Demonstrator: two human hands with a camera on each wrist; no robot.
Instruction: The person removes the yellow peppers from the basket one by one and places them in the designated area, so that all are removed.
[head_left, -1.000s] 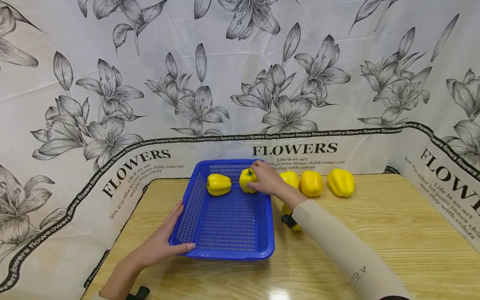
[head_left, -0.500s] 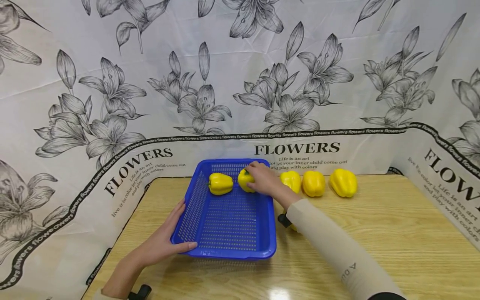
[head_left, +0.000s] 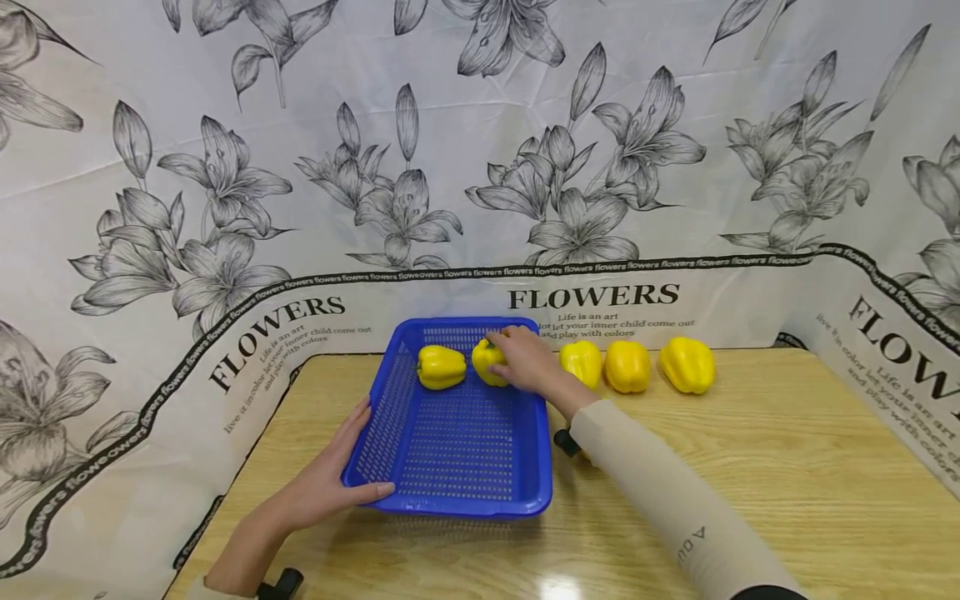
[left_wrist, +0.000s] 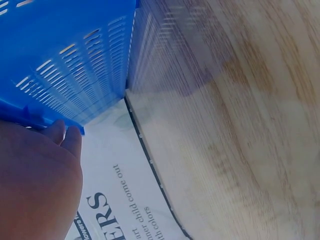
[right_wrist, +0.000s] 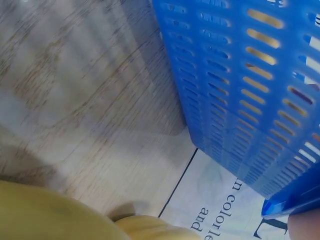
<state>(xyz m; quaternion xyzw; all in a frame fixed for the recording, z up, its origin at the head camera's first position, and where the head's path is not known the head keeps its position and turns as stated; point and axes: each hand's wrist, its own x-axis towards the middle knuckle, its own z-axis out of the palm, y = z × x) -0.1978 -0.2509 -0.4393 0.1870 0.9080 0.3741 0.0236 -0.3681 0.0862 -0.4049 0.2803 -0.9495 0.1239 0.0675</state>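
Observation:
A blue perforated plastic basket [head_left: 461, 450] sits on the table. My left hand [head_left: 322, 483] holds its left side near the front corner, thumb over the front rim and fingers along the outside. One yellow bell pepper [head_left: 441, 367] lies on its side at the back left of the basket. Beside it, at the back right, my right hand [head_left: 528, 358] grips a second yellow bell pepper [head_left: 487, 360] from above, partly covering it. In the right wrist view, only a fingertip [right_wrist: 305, 225] shows by the basket's rim; the held pepper is hidden there.
Three yellow bell peppers stand in a row right of the basket: a near one [head_left: 582, 363], a middle one [head_left: 627, 367] and a far one [head_left: 687, 365]. Another pepper [right_wrist: 50, 212] is mostly hidden beneath my right wrist. A flower-printed cloth [head_left: 420, 208] borders the wooden table [head_left: 787, 467].
My right hand and the bell pepper it grips have shifted slightly left inside the basket, toward the first pepper. My left hand keeps its place on the rim.

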